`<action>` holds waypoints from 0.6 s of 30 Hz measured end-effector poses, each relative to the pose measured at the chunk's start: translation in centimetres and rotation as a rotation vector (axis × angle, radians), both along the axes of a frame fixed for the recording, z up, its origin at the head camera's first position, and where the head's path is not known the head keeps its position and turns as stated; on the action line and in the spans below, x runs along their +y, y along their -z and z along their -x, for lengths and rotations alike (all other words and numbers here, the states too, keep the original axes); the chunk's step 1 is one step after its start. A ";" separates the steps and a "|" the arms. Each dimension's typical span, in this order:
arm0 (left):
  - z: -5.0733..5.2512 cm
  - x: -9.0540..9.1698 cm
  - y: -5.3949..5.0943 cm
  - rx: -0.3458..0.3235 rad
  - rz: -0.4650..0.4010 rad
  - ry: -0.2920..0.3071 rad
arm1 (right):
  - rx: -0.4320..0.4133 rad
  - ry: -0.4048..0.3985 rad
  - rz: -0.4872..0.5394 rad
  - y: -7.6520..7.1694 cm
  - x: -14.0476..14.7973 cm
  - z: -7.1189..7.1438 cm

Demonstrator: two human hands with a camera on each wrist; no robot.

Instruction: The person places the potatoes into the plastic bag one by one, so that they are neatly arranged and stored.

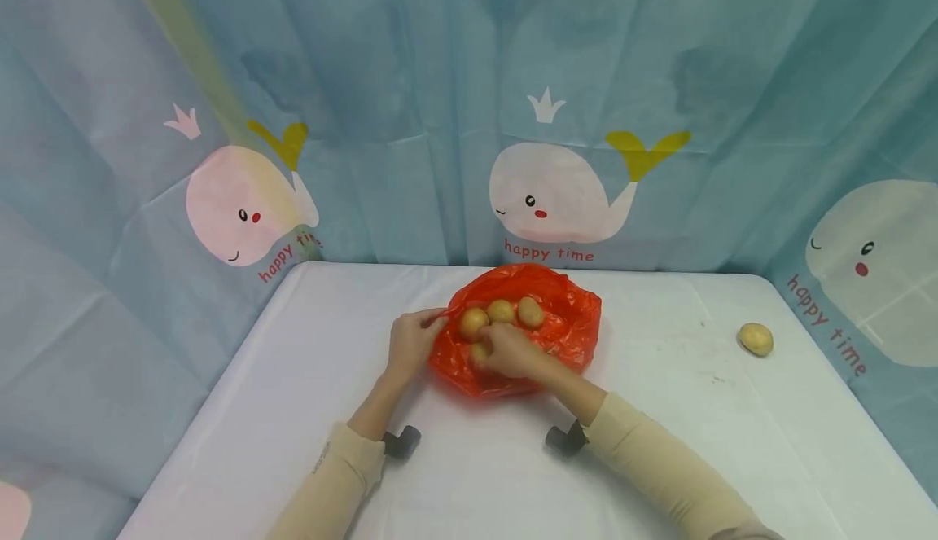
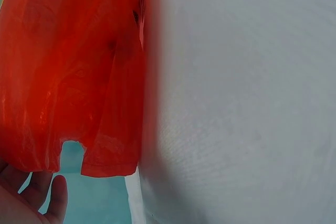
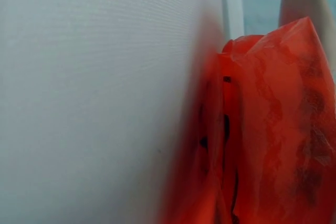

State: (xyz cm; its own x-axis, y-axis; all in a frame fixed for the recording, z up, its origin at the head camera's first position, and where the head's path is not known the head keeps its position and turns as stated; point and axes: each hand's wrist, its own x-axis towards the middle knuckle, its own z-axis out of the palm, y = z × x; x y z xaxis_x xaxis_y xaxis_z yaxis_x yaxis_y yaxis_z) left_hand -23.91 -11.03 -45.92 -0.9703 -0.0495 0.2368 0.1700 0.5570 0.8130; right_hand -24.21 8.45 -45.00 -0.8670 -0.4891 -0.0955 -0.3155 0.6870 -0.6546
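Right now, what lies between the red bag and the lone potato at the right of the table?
The head view shows only white tabletop with a few faint marks between the red bag and the lone potato.

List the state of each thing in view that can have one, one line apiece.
Red bag: open, mouth up, lying on the table
Nearest potato: inside the bag, partly hidden
Three other potatoes: inside the bag, exposed
Lone potato: outside the bag
Left hand: holding the bag's left edge
Right hand: holding the nearest potato
Table: lightly marked
Curtain: hanging, creased
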 end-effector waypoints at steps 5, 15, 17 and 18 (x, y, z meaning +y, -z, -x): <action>0.1 -0.1 0.0 0.002 -0.001 0.003 | -0.018 0.012 -0.024 0.1 -0.3 -0.1; 0.1 -0.2 -0.2 -0.003 -0.001 -0.005 | -0.017 0.013 -0.048 -0.2 -0.7 -0.1; 0.0 -0.2 -0.2 -0.003 0.003 -0.004 | -0.022 0.015 -0.057 -0.1 -0.8 -0.1; 0.0 -0.2 -0.2 -0.007 0.004 -0.005 | -0.022 0.013 -0.060 -0.1 -0.9 -0.2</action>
